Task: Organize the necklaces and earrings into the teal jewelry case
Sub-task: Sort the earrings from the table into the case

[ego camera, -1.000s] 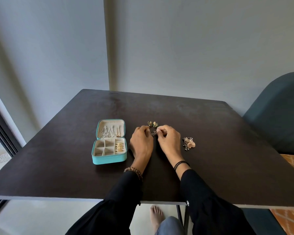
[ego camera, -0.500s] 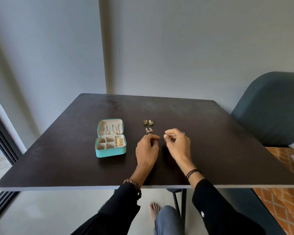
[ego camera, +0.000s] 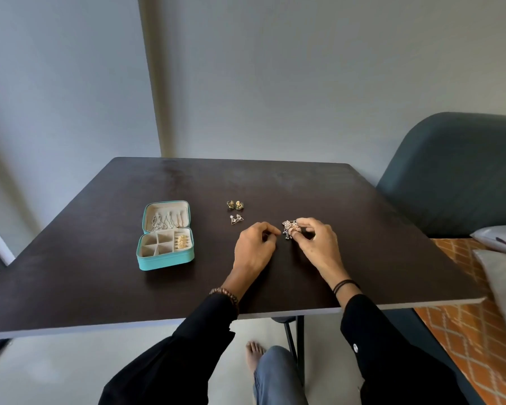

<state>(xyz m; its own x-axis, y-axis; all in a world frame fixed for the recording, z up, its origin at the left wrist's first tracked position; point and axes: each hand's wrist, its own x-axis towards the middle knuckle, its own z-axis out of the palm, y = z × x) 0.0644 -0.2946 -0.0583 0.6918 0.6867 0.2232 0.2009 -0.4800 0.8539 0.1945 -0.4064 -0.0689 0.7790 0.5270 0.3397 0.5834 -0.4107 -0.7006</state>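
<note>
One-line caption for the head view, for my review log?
Right hand pinches a rose-gold earring cluster over the dark table; open teal jewelry case sits left.

And the hands let go of the silver triangle earrings [ego camera: 236, 219], which were left lying free on the table [ego camera: 100, 258], clear of both hands. The right hand [ego camera: 316, 244] swung out to the right and pinched the rose-gold cluster earrings [ego camera: 290, 228] that had lain alone. The left hand [ego camera: 254, 247] followed, its curled fingertips drawn up just beside the cluster; whether they held anything could not be told.
</note>
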